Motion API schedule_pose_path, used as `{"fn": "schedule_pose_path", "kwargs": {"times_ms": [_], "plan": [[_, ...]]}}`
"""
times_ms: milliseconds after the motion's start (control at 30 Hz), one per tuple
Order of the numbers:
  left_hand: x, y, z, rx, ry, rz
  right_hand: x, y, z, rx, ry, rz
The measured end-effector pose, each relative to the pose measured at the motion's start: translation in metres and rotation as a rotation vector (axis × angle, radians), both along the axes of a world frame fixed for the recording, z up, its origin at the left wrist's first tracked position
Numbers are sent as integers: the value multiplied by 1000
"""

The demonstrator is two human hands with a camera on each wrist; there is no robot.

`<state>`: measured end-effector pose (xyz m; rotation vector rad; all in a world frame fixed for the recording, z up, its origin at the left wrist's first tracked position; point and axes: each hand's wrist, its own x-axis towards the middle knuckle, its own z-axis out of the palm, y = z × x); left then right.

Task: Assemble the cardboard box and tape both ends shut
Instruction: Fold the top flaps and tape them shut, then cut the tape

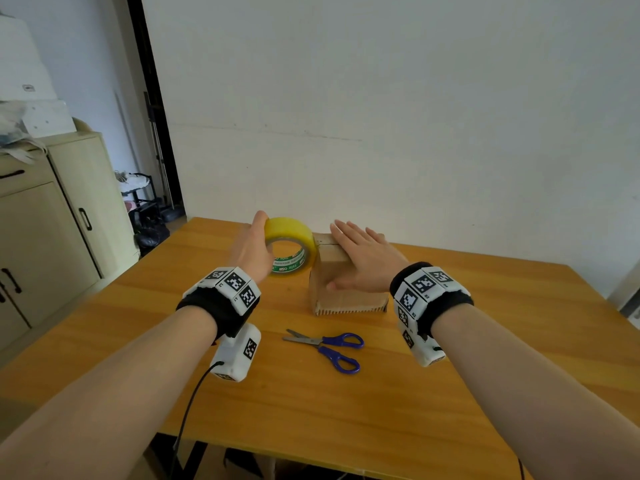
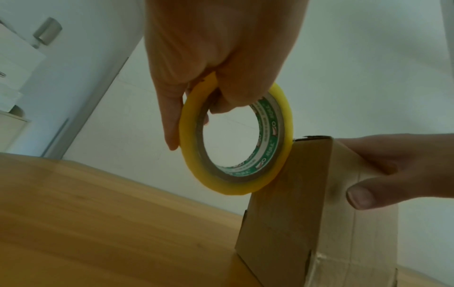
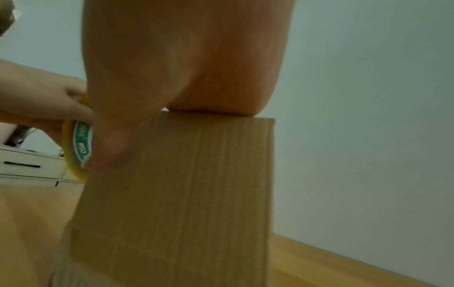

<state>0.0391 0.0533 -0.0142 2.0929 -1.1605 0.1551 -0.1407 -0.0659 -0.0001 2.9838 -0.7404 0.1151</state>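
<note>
Head view shows my right hand [image 1: 363, 258] laid flat on top of the cardboard box [image 1: 346, 296], fingers straight and spread, thumb hooked down the near face — pressing, not gripping. The box stands upright on the wooden table [image 1: 485, 358], toward its far side near the wall. My left hand [image 1: 254, 247] holds the yellow tape roll [image 1: 292, 245] with the thumb through the core and the fingers wrapped over the outer rim; the roll's edge touches the box's left side just under the top corner. I judge I am drawing tape across the top flaps and down that side, though I cannot make out the clear strip itself. The risks from here: if my right palm eases off, the pull of the roll could tip or drag the light box toward the left; if the roll twists in my grip, the strip may wrinkle or stick to itself; and a skewed pull would miss the flap seam. The blue-handled scissors [image 1: 329, 346] lie near me, apart from the box — reaching for them means freeing a hand, and the taut tape could lift.
</note>
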Motion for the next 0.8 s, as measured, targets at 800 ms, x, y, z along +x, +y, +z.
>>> {"fn": "schedule_pose_path", "kwargs": {"times_ms": [800], "plan": [[-8,14,16,-49,445,-399,13,6,7,79,55,15]]}}
